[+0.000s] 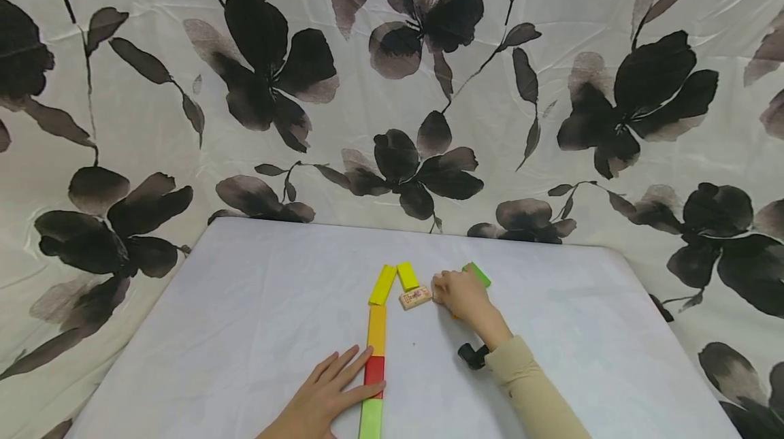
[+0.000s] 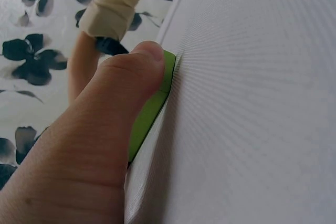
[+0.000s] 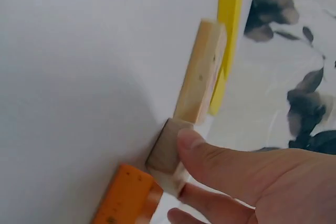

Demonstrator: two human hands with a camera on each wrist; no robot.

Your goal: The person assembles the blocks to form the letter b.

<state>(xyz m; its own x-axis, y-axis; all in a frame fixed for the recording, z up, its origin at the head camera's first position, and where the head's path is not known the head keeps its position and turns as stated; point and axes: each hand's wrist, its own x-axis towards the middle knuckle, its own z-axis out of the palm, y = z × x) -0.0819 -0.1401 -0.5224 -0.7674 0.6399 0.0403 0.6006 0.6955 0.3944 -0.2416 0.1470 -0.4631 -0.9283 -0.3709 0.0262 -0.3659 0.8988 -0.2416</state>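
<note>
On the surface (image 1: 263,310), the right hand (image 1: 468,299) pinches 1 wooden block (image 3: 167,148) beside another (image 3: 199,74), and the left hand (image 1: 327,391) rests outstretched fingers on a red block (image 1: 374,372).

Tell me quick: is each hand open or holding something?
Left hand: open, touching the red block.
Right hand: holding a wooden block between thumb and fingers.
</note>
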